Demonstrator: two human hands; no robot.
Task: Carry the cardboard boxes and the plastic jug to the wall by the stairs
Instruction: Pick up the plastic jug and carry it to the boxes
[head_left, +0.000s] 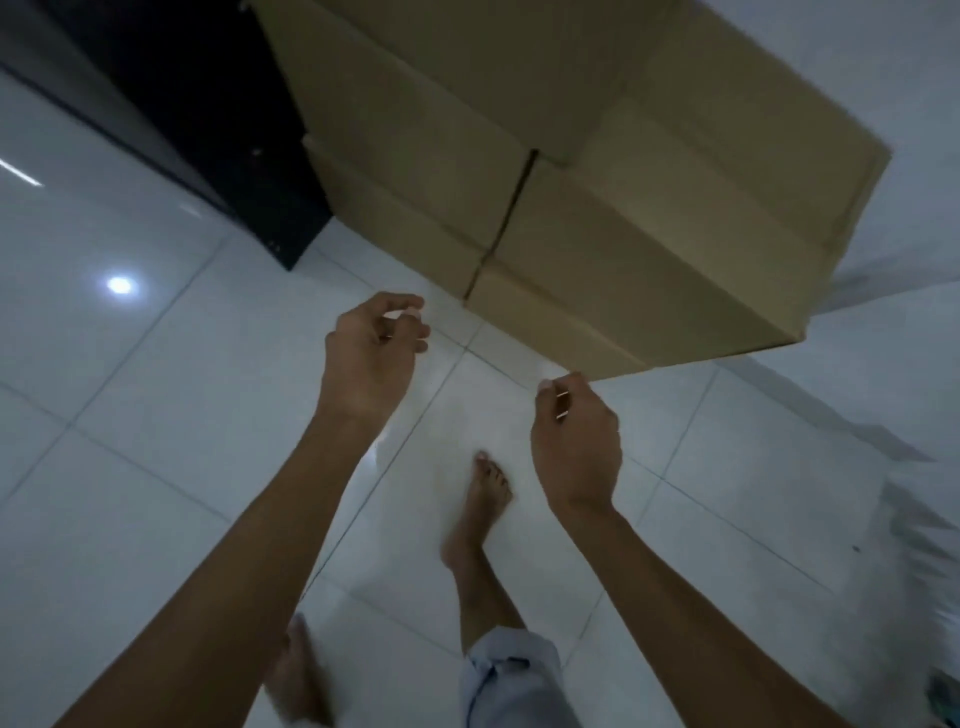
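The cardboard boxes (597, 208) are sitting stacked on the white tiled floor (171, 395), right beside a black cabinet (208, 130). The left hand (371, 353) is hanging just short of them, fingers loosely curled, grasping nothing. The right hand (574, 441) is hovering by the stack's near corner, likewise loose and empty.

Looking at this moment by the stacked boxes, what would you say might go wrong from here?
1. The cardboard boxes are stacked several high; pulling a lower one might topple those above.
2. The tile floor is glossy and the bare foot is close to the stack, so a slip or a dropped box on the toes seems possible.
3. Both the left hand and right hand are empty, with no grip yet; a hurried hold could fail.
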